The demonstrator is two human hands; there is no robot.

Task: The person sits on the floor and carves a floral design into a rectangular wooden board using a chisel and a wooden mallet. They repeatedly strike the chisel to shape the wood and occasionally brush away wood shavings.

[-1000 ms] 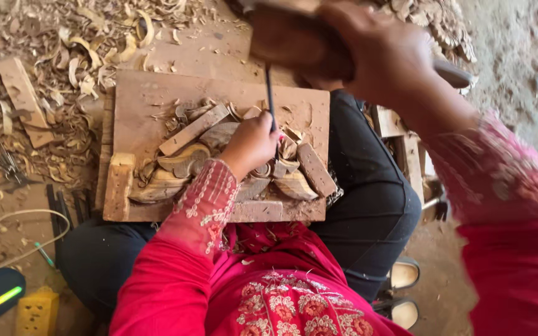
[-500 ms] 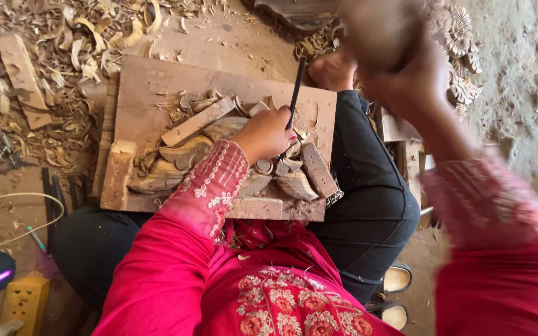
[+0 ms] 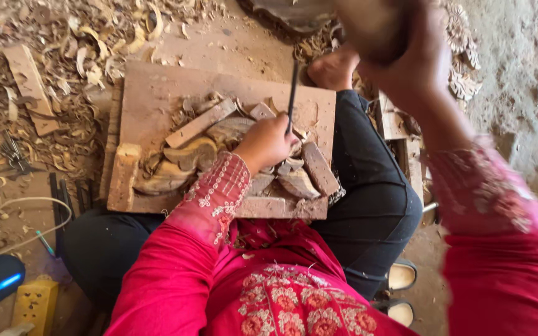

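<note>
Clenched: my left hand [image 3: 268, 144] grips a thin dark metal chisel [image 3: 292, 93], upright w/ tip among carved pale-brown wood pieces [image 3: 194, 152] on a flat wooden board [image 3: 157, 93] across my lap. Right hand [image 3: 406, 56], raised high, wraps a rounded wooden mallet [image 3: 368, 25].

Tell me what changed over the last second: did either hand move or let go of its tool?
The right hand swung the wooden mallet from left of the chisel's top to its upper right. Neither hand let go. The left hand still grips the chisel, now leaning right, on the carving. The board stays on the lap.
</note>
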